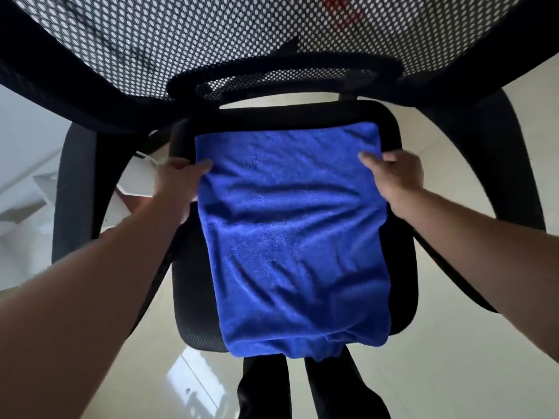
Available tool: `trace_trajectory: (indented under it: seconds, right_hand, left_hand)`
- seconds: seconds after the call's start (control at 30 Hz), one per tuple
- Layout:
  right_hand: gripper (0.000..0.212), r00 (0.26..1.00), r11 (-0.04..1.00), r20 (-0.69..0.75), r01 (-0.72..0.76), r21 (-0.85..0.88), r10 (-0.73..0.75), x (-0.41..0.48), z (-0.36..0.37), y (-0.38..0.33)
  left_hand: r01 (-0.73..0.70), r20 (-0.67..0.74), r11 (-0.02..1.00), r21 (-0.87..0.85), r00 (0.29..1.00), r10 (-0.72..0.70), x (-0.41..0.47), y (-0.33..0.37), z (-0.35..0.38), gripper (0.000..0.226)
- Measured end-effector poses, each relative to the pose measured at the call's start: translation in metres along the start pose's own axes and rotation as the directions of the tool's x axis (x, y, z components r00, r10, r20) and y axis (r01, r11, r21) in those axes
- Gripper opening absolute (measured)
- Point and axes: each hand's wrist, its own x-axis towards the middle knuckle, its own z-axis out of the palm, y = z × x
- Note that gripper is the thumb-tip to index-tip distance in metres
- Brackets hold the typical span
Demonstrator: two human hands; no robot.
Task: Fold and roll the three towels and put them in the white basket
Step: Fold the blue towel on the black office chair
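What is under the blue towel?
The blue towel lies on the black chair seat, which shows along its sides; its near end overhangs the front. Anything between cloth and seat is covered.

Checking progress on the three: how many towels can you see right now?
1. A blue towel lies spread on the black chair seat, its near end hanging over the front; the left hand and right hand grip its side edges. Others may be out of view.

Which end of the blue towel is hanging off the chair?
The blue towel's near end, closest to the person, droops past the seat's front edge. The far end lies flat on the seat near the backrest.
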Motion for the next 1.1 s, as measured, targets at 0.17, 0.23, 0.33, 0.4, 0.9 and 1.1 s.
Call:
trace_trajectory:
  seconds: [0.17,0.23,0.33,0.4,0.9,1.1]
  right_hand:
    - [0.022,0.999,0.985,-0.033,-0.034,0.167,0.04,0.057,0.006,-0.026]
    - [0.025,0.999,0.989,-0.03,-0.019,0.147,0.024,0.071,0.006,-0.024]
    - [0.031,0.999,0.988,-0.046,-0.007,0.152,0.014,0.064,0.004,-0.019]
    - [0.047,0.998,0.992,-0.051,-0.015,0.123,0.022,0.045,0.002,-0.013]
    - [0.046,0.96,0.96,0.112,-0.241,-0.143,0.258,-0.137,-0.01,0.12]
    - [0.053,0.96,0.968,0.128,-0.247,-0.043,0.25,-0.143,-0.013,0.119]
  left_hand:
    - [-0.005,0.055,1.0,-0.005,0.998,0.005,0.052,0.027,0.009,0.036]
    - [0.003,0.036,1.0,-0.005,0.999,-0.003,0.078,0.019,0.006,0.065]
    - [0.026,0.017,0.999,-0.043,1.0,-0.026,0.079,0.007,0.004,0.068]
    - [0.005,0.023,0.998,-0.06,1.0,-0.003,0.029,0.016,0.009,0.047]
    - [0.225,-0.078,0.946,0.235,0.974,-0.212,-0.15,-0.127,-0.048,0.031]
    - [0.25,0.084,0.956,0.152,0.961,-0.265,-0.154,-0.138,-0.056,0.033]
